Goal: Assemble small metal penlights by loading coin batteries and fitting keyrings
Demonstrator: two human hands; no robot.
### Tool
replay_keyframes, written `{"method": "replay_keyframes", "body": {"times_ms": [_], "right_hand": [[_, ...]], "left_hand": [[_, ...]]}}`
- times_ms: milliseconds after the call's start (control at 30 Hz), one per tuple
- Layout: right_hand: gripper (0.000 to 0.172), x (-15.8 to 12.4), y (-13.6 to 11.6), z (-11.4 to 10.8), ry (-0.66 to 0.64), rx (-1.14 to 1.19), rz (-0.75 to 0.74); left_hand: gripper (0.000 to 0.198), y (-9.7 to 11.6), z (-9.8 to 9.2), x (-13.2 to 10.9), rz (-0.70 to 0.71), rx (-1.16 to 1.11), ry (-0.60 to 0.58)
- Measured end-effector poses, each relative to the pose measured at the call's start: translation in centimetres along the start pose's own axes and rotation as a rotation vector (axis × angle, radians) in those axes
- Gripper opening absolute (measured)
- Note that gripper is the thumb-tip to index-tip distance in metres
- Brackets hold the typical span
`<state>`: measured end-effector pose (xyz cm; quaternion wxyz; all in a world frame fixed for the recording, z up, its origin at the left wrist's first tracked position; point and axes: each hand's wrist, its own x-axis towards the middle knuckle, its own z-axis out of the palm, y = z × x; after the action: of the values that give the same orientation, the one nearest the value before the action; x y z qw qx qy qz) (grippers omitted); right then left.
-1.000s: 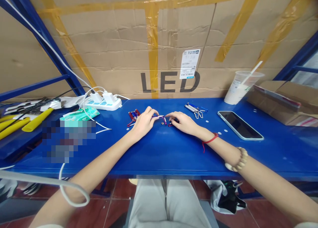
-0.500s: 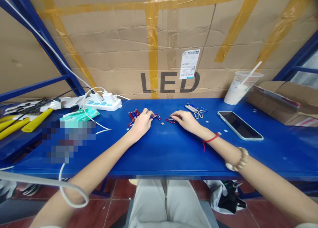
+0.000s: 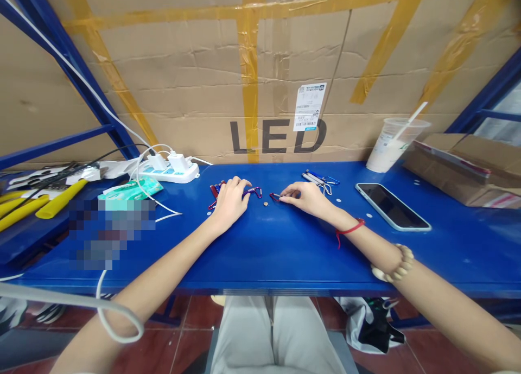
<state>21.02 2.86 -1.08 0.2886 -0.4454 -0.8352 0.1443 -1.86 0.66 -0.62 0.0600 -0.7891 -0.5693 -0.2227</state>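
My right hand (image 3: pixel 306 197) pinches a small red carabiner (image 3: pixel 274 197) between thumb and fingertips, just above the blue tabletop. A purple-blue carabiner (image 3: pixel 258 191) sticks out from between the curled fingers and thumb of my left hand (image 3: pixel 231 201). Partly covered by that hand, several red and blue pieces with clips (image 3: pixel 214 190) lie beside it. Between both hands rests a tiny brownish round piece (image 3: pixel 266 204). Behind my right hand is a group of silver and blue carabiners with short rods (image 3: pixel 319 179).
A phone (image 3: pixel 393 207) lies at the right, near a cup with a straw (image 3: pixel 391 149) and an open cardboard box (image 3: pixel 464 170). At the left are a power strip (image 3: pixel 175 170), a green tissue pack (image 3: pixel 130 192), white cables and yellow-handled tools (image 3: pixel 61 199). A large carton (image 3: pixel 183 81) stands behind.
My right hand has closed on the red carabiner and tilted it up from lying flat. The purple-blue carabiner has turned slightly at my left fingertips; my left hand barely moved.
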Motion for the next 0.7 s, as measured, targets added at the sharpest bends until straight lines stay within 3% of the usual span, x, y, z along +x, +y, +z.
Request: {"method": "replay_keyframes", "body": {"times_ms": [133,267,367,467,533,700], "right_hand": [[0.019,0.0,-0.8,-0.5,0.218,0.022,0.054],[0.016,0.0,-1.4,-0.9,0.332,0.085,0.083],[0.016,0.0,-1.5,-0.7,0.416,0.202,0.061],[0.023,0.0,-1.5,-0.5,0.422,0.323,0.066],[0.028,0.0,-1.4,-0.3,0.372,0.363,0.085],[0.033,-0.1,-1.4,-0.2,0.255,0.281,0.061]], "left_hand": [[0.027,0.2,-0.3,-0.1,-0.029,0.045,-0.005],[0.030,-0.6,-0.8,0.3,-0.072,0.051,-0.008],[0.028,-2.4,-2.2,1.1,-0.173,-0.034,0.156],[0.029,-4.6,-3.9,1.7,-0.243,-0.108,0.290],[0.029,-5.6,-4.6,1.8,-0.280,-0.110,0.258],[0.024,-5.9,-4.8,1.3,-0.380,-0.018,0.010]]}}
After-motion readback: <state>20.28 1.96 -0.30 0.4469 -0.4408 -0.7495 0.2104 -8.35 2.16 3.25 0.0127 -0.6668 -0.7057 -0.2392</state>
